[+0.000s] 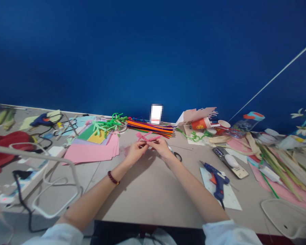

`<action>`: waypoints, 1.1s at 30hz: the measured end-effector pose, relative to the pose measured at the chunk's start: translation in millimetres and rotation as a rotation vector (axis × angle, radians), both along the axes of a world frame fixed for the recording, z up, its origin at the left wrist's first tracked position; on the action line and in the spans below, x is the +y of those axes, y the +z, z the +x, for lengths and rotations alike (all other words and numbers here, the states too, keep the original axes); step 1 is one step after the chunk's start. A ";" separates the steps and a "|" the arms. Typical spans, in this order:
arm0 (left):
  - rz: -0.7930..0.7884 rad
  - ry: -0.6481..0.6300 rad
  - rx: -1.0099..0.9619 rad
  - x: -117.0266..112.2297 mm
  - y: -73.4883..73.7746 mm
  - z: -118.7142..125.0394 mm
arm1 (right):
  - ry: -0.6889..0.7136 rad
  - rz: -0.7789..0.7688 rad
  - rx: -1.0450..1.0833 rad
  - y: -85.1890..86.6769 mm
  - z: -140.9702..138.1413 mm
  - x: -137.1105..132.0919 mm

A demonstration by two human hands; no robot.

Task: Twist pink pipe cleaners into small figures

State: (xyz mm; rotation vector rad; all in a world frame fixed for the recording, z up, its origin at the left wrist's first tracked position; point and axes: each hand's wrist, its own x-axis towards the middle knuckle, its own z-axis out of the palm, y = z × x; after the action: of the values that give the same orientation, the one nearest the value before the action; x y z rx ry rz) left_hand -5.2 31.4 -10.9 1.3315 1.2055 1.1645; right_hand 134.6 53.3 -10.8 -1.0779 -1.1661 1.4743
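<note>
Over the middle of the table, my left hand (pixel 137 152) and my right hand (pixel 161 147) meet at the fingertips. Both pinch a pink pipe cleaner piece (pixel 145 136), bent into a small shape with several fuzzy ends above the fingers. Its lower part is hidden behind my fingers. Scissors (pixel 177 156) lie just past my right hand, partly covered by it. Behind my hands rests a bundle of orange, purple and other coloured pipe cleaners (pixel 150 128). Twisted green pipe cleaners (pixel 109 125) are heaped to the left of that bundle.
Pink paper sheets (pixel 91 153) lie to the left, near a white power strip (pixel 33 177) with looping cables. On the right are a blue glue gun (pixel 216 180), a phone (pixel 229 161), paper cups (pixel 201 123) and dried husks (pixel 280 166). A lit screen (pixel 156 114) stands against the blue wall.
</note>
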 end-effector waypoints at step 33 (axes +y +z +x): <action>-0.133 -0.229 -0.082 -3.6 9.1 -4.5 | 0.363 0.186 -0.342 25.0 28.3 3.2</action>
State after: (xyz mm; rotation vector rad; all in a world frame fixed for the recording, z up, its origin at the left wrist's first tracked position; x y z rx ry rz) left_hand -9.7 27.8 -1.8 1.2717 1.0236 0.9500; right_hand 162.8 56.4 14.2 -1.0521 -1.7801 1.4461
